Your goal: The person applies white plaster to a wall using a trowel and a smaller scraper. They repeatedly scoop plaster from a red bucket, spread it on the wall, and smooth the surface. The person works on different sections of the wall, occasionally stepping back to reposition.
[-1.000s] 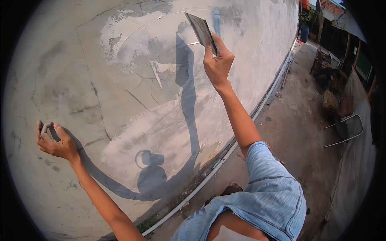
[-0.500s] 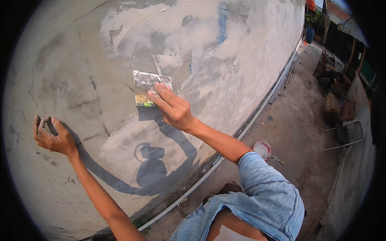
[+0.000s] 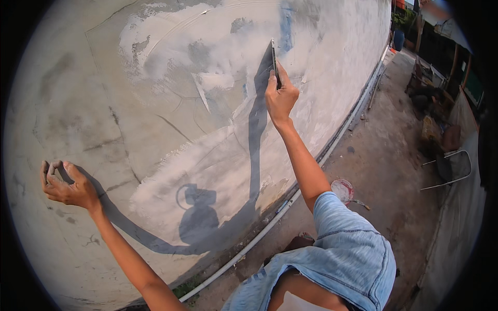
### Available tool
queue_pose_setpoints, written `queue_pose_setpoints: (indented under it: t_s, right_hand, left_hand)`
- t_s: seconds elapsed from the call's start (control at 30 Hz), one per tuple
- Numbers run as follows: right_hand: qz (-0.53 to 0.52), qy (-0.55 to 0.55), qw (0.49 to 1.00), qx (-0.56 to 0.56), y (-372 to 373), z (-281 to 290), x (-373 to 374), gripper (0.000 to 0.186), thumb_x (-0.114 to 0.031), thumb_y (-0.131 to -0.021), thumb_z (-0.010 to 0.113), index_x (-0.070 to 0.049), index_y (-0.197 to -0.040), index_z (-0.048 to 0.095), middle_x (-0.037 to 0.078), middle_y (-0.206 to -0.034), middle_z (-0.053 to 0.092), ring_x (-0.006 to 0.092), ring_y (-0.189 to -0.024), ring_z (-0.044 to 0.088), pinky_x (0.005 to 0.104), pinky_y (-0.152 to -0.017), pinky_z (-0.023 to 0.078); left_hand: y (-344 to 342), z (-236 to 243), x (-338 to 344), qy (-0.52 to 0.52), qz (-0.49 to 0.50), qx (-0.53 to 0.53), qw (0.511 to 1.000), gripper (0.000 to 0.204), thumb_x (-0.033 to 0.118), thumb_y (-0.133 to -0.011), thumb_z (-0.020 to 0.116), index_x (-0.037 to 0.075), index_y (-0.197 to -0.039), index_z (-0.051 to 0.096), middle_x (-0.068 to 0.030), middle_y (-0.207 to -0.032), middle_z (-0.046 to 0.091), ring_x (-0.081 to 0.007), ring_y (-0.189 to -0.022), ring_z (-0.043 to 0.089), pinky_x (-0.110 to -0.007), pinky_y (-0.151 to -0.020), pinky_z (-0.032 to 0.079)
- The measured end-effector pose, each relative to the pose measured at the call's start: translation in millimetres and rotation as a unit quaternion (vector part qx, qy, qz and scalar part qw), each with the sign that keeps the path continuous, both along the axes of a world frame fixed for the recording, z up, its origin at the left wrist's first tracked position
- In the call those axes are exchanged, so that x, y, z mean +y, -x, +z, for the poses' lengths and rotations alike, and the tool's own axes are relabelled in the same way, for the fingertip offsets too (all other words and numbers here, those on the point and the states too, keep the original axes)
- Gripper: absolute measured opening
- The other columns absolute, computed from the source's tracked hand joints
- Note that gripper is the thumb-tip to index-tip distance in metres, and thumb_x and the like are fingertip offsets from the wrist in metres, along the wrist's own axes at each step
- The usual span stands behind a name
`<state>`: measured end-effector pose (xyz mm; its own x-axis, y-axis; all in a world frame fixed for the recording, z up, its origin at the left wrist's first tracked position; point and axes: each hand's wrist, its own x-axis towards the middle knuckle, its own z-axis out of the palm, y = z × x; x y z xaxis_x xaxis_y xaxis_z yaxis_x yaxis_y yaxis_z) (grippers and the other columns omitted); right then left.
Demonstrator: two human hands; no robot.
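Observation:
A grey wall (image 3: 67, 114), patched with pale filler (image 3: 171, 176), fills the left and middle of the view. Up on the patched part, my right hand (image 3: 281, 101) grips a flat filling knife (image 3: 274, 57). Its blade now shows edge-on, a thin line pointing up and tilted away from the wall. Lower left, my left hand (image 3: 70, 187) is held at the wall with loosely curled fingers and a gap by the thumb. Nothing shows in it; whether its fingertips touch the wall I cannot tell.
A white pipe (image 3: 244, 252) runs along the wall's foot. On the ground to the right stands a round tub (image 3: 342, 191) with a brush (image 3: 361, 204) beside it. A metal-framed chair (image 3: 450, 171) and a pale sheet (image 3: 454, 223) are at the far right.
My right hand has moved up and right with the filling knife, turning the blade from face-on to edge-on. Smoothed filler covers more wall below. The left hand has barely shifted.

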<state>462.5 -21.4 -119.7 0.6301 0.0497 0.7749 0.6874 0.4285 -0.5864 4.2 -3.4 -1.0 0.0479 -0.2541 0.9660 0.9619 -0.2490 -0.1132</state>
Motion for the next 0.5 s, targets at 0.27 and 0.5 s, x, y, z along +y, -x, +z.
queue_pose_setpoints:
  t_s: [0.27,0.5]
  right_hand:
    - [0.071,-0.049,0.945,-0.314,75,-27,-37,0.056,0.011,-0.069,0.065,-0.007,-0.122,0.067,0.018,-0.117,0.068,0.0320,-0.105,0.068,0.0376,-0.088,0.058]
    - [0.076,-0.044,0.996,0.019,14,-6,-11,0.040,0.006,-0.085,0.057,0.002,-0.125,0.063,0.021,-0.121,0.066,0.0261,-0.112,0.065,0.0329,-0.090,0.055]
  left_hand:
    - [8,-2,1,0.005,0.008,0.030,1.000,0.016,0.024,-0.091,0.063,0.010,-0.098,0.066,-0.0037,-0.129,0.060,-0.0229,-0.123,0.049,-0.041,-0.105,0.032]
    - [2,3,0,-0.002,0.006,0.007,1.000,0.017,0.026,-0.090,0.064,0.010,-0.098,0.066,-0.0033,-0.128,0.060,-0.0231,-0.122,0.048,-0.041,-0.105,0.030]
